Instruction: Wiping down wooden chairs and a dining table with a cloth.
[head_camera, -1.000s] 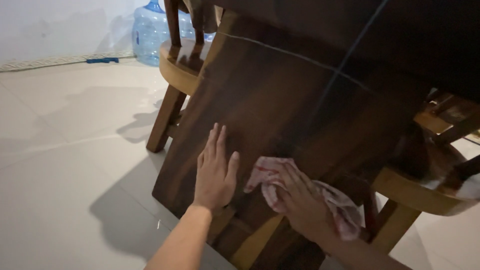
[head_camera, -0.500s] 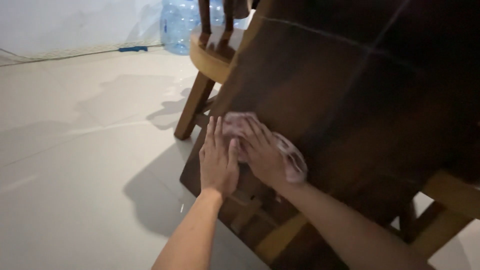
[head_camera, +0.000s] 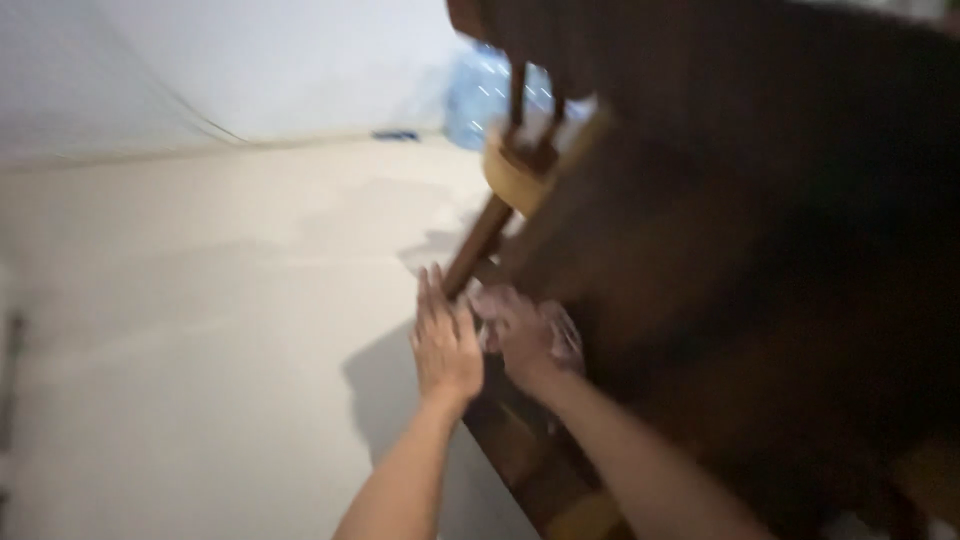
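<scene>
Hands first: I see the left hand (head_camera: 446, 340) lying flat, fingers straight and close together, palm down at the lower left edge of the dark wooden panel (head_camera: 700, 300). Right hand (head_camera: 520, 335) sits just beside it, touching or nearly touching at the thumb side, pressed onto a pale cloth (head_camera: 562, 335) against the same panel. Right fingers look spread over the cloth, but the frame is heavily motion-blurred, so I cannot tell whether they clamp the cloth or only press it flat. Cloth shows as a light patch sticking out past the right side of that hand, low on the panel near its left edge.

Panel is dark brown, tilted, filling the right half of the view; a lighter wooden strut (head_camera: 525, 455) runs under it below the hands. Above the hands I see a round-seated wooden chair (head_camera: 520, 170), one leg (head_camera: 478, 245) slanting down to a spot just above the left fingertips. Behind the chair, a blue water jug (head_camera: 480, 95), blurred, stands against the white wall (head_camera: 280, 60). Pale tiled floor (head_camera: 200, 330) takes the left half, with a shadow under the left forearm.
</scene>
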